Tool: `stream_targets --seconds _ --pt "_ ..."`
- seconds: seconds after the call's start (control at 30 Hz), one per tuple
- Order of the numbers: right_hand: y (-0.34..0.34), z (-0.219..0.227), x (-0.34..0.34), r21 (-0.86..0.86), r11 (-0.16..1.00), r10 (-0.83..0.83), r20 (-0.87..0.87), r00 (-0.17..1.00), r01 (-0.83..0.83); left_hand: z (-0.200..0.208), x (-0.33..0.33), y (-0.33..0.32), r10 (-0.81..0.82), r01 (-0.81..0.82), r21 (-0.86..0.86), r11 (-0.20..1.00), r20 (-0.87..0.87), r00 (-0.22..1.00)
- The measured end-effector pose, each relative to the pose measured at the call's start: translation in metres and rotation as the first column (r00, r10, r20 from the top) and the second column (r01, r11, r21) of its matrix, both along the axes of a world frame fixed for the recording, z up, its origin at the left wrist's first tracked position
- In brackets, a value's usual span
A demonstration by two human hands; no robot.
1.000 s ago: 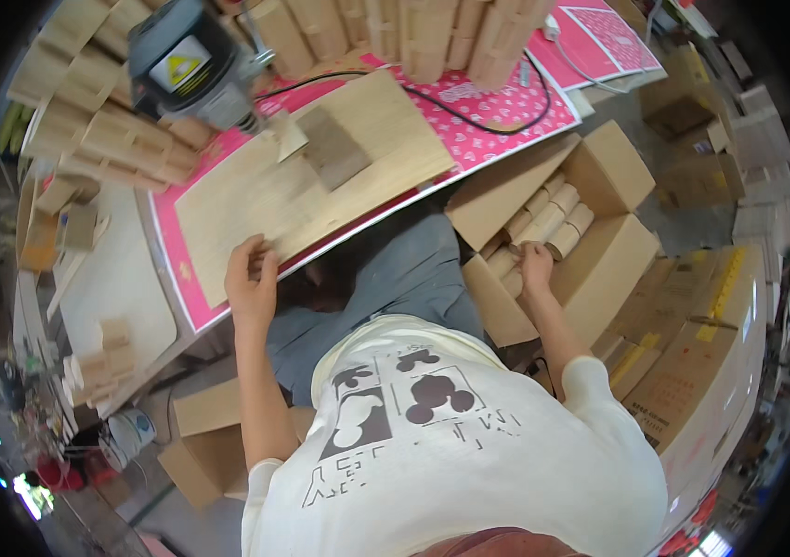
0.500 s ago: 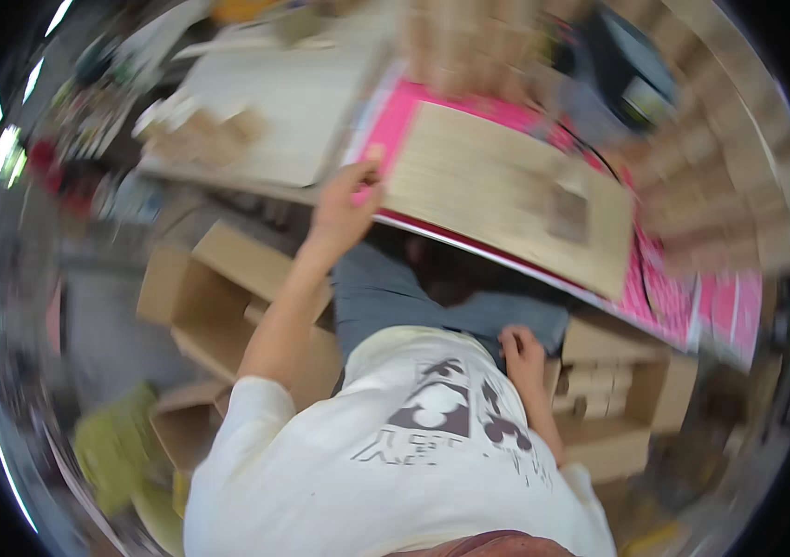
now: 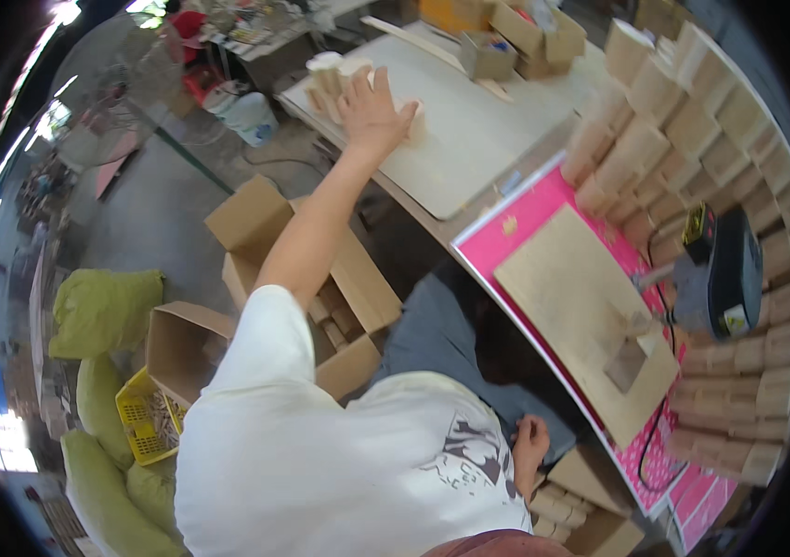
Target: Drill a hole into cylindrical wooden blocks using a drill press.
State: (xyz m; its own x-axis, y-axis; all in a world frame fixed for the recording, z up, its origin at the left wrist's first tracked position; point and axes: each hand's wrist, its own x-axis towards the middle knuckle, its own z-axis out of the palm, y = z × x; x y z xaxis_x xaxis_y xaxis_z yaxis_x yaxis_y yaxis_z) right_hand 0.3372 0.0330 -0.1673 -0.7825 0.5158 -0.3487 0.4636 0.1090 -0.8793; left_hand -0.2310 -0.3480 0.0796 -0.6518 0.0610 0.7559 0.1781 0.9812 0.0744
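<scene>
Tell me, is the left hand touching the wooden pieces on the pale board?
Cannot tell. In the head view, the left hand partly covers the wooden pieces, hiding any contact or gap.

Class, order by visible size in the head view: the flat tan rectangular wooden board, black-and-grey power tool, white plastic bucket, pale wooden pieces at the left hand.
1. Wooden board
2. Power tool
3. Bucket and wooden pieces: unsure; left hand partly hides the pieces.

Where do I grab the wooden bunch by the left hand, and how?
Take the wooden bunch by its sides, probably from above: its pieces seem to stand upright on the pale board, their tops bare at the left end. The left hand hides some of it.
</scene>
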Motion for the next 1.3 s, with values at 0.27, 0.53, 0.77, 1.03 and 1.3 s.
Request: stream_targets --seconds 0.27,0.53,0.77,1.03,1.3 --pt "0.009 -0.022 0.0 -0.045 0.998 -0.05 -0.01 0.999 0.05 -0.011 -0.061 -0.04 0.012 -0.186 0.36 0.914 0.435 0.9" --pt "0.021 -0.03 0.0 -0.038 0.999 -0.033 -0.019 0.999 0.032 -0.006 -0.034 -0.026 -0.166 0.033 0.429 0.903 0.276 0.947" --pt "0.039 -0.041 -0.01 0.029 0.996 0.086 -0.092 0.992 -0.084 -0.03 0.076 0.088 -0.699 0.523 0.541 0.658 0.181 0.692" --pt "0.06 -0.047 -0.004 -0.004 0.994 0.105 -0.062 0.993 -0.105 -0.081 0.153 0.201 -0.871 0.584 0.671 0.458 0.205 0.447" --pt "0.066 -0.063 0.001 -0.002 0.993 0.115 -0.128 0.985 -0.116 -0.09 0.156 0.203 -0.926 0.648 0.663 0.375 0.24 0.29"
